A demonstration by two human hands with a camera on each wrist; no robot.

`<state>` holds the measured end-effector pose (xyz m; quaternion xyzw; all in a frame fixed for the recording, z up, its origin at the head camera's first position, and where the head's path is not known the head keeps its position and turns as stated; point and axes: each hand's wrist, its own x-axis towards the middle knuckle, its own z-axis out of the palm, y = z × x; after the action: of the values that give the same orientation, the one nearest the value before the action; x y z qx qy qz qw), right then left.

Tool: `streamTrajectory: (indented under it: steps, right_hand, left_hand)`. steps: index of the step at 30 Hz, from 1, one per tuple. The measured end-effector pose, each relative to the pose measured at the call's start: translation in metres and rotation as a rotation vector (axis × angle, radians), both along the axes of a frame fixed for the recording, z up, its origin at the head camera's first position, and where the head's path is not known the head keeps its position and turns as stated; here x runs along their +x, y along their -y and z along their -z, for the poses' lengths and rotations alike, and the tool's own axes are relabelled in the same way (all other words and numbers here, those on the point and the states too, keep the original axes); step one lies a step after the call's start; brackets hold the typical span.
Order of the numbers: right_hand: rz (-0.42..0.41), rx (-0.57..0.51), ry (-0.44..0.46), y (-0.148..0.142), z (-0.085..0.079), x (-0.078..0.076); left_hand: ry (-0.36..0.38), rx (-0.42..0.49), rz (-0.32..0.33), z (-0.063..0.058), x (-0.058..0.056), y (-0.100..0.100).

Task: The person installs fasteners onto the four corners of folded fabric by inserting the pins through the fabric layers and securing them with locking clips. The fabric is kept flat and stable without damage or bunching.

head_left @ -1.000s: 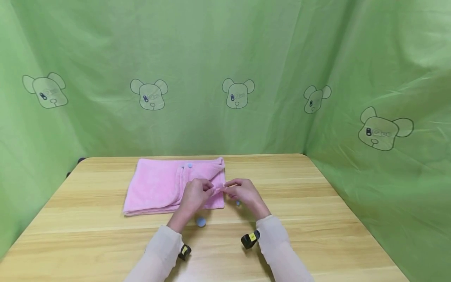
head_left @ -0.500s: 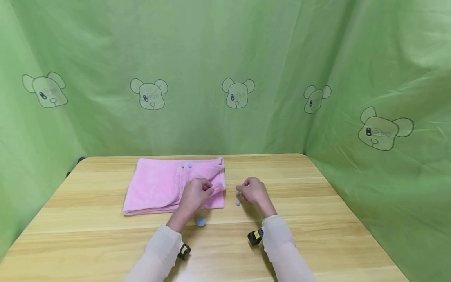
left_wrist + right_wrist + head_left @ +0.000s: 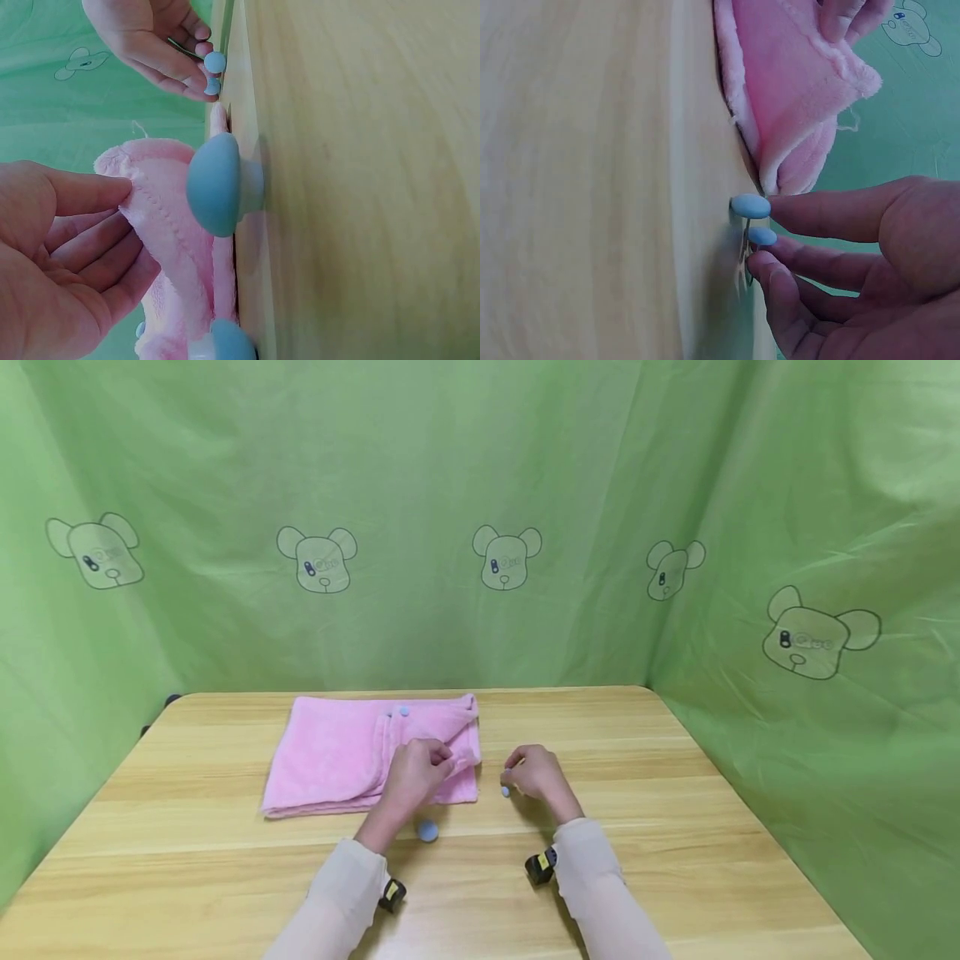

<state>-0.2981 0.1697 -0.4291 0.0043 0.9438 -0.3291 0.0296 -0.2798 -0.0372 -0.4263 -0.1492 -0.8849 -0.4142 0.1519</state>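
Note:
A folded pink plush cloth (image 3: 330,752) lies on the table. My left hand (image 3: 416,772) pinches and lifts the hemmed edge of its right-hand flap between thumb and index finger; the other fingers curl loosely below, as the left wrist view shows. To the right of the cloth, my right hand (image 3: 538,772) is low over the tabletop, thumb and fingers closed in around a small pin with a blue cap (image 3: 763,236). A second blue-capped pin (image 3: 751,205) stands just in front of the thumb tip and hides it.
A mushroom-shaped blue cap (image 3: 427,832) on a pale stem stands near the left wrist. In the left wrist view another blue cap (image 3: 234,341) shows at the lower edge. A blue disc (image 3: 404,712) sits on the cloth. Green curtains (image 3: 420,610) surround the wooden table (image 3: 637,860).
My right hand has let go of the cloth edge, moved right, and come down onto the small blue-capped pins. My left hand has kept its hold on the cloth.

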Motion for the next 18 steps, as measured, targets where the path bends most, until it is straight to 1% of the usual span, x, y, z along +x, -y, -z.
streamTrajectory:
  steps: [4, 10, 15, 18]
  right_hand:
    - [-0.011, 0.015, 0.0, 0.0009, 0.0009, -0.0003]
    - [-0.017, 0.044, -0.042, 0.0008, 0.0027, -0.0009]
    - [0.019, 0.031, -0.057, 0.002, 0.0026, -0.0017]
    - [0.045, -0.001, -0.058, 0.0037, 0.0008, -0.0014]
  left_hand:
    - [0.007, 0.0, -0.003, -0.0004, 0.0001, 0.0004]
    - [0.006, -0.002, 0.004, -0.0009, 0.0003, 0.0003]
    - [0.016, 0.004, 0.008, -0.0004, 0.0005, 0.0007]
    - [0.017, 0.006, 0.011, 0.0002, 0.0001, 0.0008]
